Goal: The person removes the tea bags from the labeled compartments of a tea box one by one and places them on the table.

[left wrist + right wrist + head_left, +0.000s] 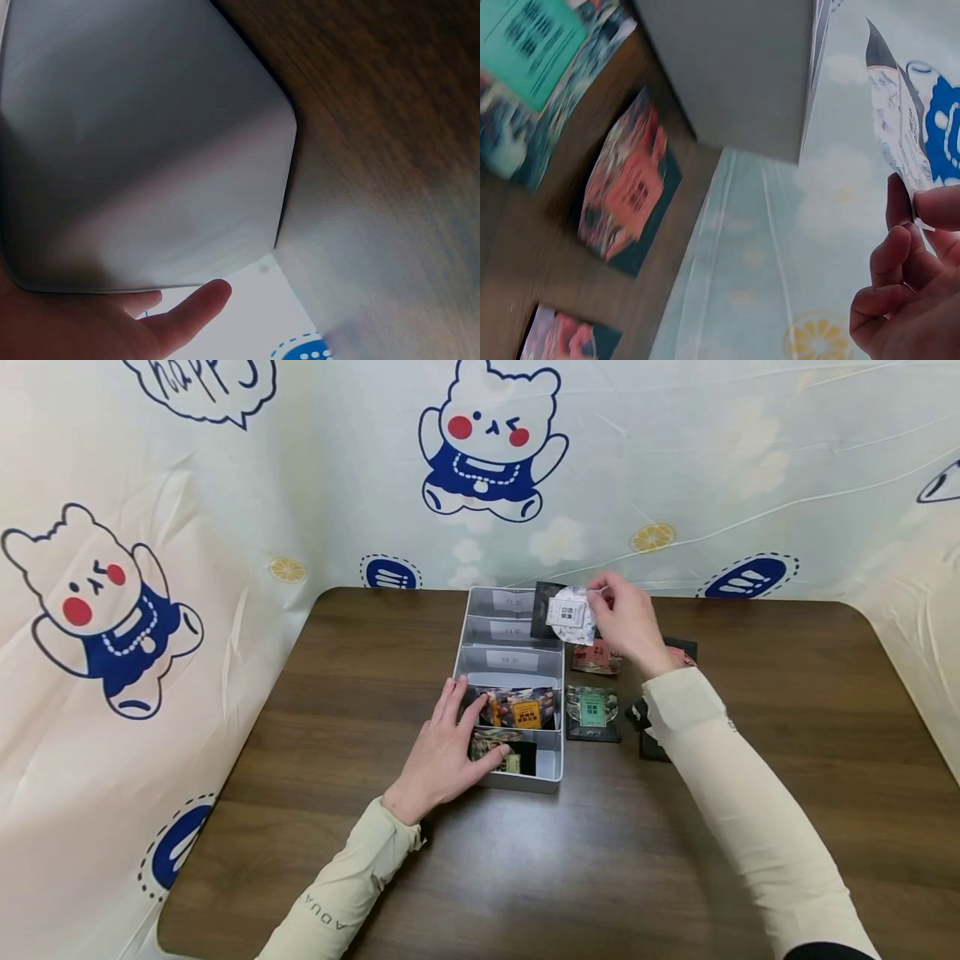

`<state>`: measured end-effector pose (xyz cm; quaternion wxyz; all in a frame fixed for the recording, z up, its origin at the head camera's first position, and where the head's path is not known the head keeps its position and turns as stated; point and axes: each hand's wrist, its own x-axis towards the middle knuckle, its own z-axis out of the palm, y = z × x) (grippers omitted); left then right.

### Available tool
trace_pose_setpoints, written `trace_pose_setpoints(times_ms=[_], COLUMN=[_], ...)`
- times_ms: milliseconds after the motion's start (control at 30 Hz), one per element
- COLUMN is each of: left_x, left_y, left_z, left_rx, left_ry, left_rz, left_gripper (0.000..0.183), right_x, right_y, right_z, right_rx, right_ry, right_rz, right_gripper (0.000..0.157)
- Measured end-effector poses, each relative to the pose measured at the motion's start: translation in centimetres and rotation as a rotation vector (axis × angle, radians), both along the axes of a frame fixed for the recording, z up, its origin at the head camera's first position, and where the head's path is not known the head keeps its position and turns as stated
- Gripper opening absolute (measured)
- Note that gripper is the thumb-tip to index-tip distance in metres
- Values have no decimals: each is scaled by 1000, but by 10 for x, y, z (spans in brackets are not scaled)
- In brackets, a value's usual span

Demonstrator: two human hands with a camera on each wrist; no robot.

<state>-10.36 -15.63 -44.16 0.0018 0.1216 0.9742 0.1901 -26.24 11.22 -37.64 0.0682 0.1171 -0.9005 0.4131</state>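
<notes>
My right hand [626, 618] pinches a black tea sachet with a white label [567, 612] by its edge, thumb against fingertips. The sachet is held up over the back right of a grey divided box [517, 783], overlapping its rear compartments in the head view. My left hand [442, 756] rests on the box's left rim with fingers spread, its thumb reaching over the front compartment. An orange-labelled sachet [527, 715] lies in the compartment second from the front. In the front one sits a yellow-green-labelled sachet [513, 763], partly hidden by the thumb.
Right of the box lie a green-labelled sachet [592, 708] and a red-labelled one [597, 657]. Another red-labelled sachet [681, 656] and dark packets [652, 745] are partly behind the right arm. A printed curtain [585, 460] hangs behind the wooden table [337, 693].
</notes>
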Motion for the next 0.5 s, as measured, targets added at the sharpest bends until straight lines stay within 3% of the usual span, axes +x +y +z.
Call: trace_pose_setpoints(times_ms=[233,500], left_x=[0,0], left_y=[0,0], left_z=[1,1], left_rx=[1,7], left_ry=[-12,-13], left_rz=[1,0], left_gripper=[81,80], right_x=[-1,-6], right_y=[28,74], right_z=[-1,-9], right_rx=[45,75], right_ry=[-24,-20], right_rz=[-26,-114], right_gripper=[27,27])
